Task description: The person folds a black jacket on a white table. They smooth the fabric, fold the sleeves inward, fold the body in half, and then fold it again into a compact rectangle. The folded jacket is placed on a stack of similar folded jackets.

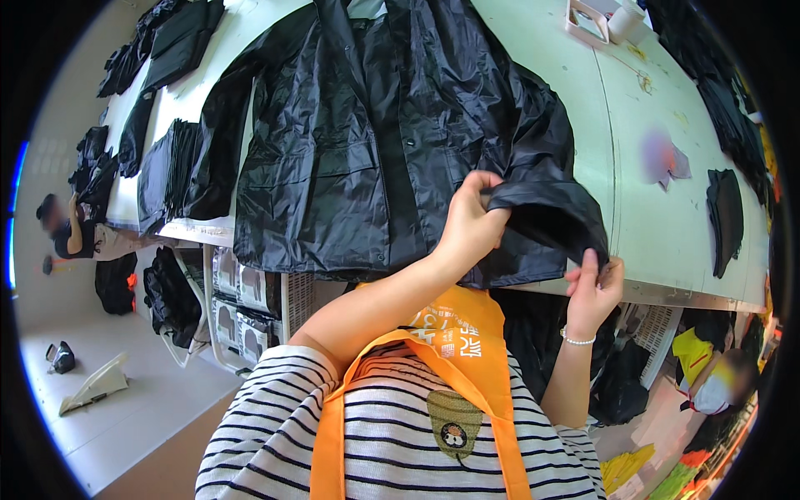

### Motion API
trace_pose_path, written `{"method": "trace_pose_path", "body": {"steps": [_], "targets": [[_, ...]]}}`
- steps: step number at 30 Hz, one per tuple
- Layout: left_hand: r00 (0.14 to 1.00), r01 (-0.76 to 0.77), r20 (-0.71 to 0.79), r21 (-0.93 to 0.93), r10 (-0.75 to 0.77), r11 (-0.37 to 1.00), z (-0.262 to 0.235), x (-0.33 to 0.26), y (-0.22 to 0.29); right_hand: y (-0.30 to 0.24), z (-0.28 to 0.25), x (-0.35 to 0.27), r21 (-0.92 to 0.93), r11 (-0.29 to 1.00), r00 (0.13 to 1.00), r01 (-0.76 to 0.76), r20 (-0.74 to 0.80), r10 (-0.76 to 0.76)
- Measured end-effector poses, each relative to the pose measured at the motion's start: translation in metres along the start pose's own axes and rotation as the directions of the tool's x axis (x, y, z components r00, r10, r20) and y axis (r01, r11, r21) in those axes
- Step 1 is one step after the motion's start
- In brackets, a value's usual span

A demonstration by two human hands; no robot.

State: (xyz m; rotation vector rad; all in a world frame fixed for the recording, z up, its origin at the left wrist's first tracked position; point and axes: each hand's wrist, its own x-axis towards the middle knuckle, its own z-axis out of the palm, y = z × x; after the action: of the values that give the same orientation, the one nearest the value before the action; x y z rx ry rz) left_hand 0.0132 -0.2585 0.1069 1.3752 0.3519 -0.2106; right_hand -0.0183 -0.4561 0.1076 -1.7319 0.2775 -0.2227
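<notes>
A glossy black rain jacket (321, 125) lies spread on the pale table, front up, its hem along the near edge. The end of its right-hand sleeve (546, 194) is lifted off the table, and the wide cuff opening faces me. My left hand (473, 217) pinches the cuff's left edge between thumb and fingers. At the opening's lower right edge, my right hand (597, 287), with a beaded bracelet at the wrist, is closed on the same cuff. A dark front strip with snaps runs down the jacket's middle.
Folded black garments (169, 171) are stacked at the left, and another folded black piece (724, 221) lies far right. A white tray (587, 22) and a white cup (625, 22) stand at the back. Below left is a white rack (208, 308) with packages. Other people are at both sides.
</notes>
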Motion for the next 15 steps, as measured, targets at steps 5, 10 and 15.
{"method": "trace_pose_path", "body": {"steps": [5,10,15], "targets": [[0.9,-0.189,0.431,0.252,0.065,0.949,-0.001,-0.026,0.024,0.06,-0.067,0.014,-0.288,0.876,0.656,-0.388,0.582,0.481],[0.984,0.173,-0.088,0.351,-0.152,0.92,-0.11,-0.053,-0.06,0.129,-0.166,0.133,-0.618,0.78,0.889,-0.099,0.296,0.348],[0.655,0.637,-0.34,-0.232,-0.675,0.735,-0.178,-0.111,-0.085,0.198,-0.165,0.28,-0.852,0.516,0.996,-0.089,-0.062,0.071]]}}
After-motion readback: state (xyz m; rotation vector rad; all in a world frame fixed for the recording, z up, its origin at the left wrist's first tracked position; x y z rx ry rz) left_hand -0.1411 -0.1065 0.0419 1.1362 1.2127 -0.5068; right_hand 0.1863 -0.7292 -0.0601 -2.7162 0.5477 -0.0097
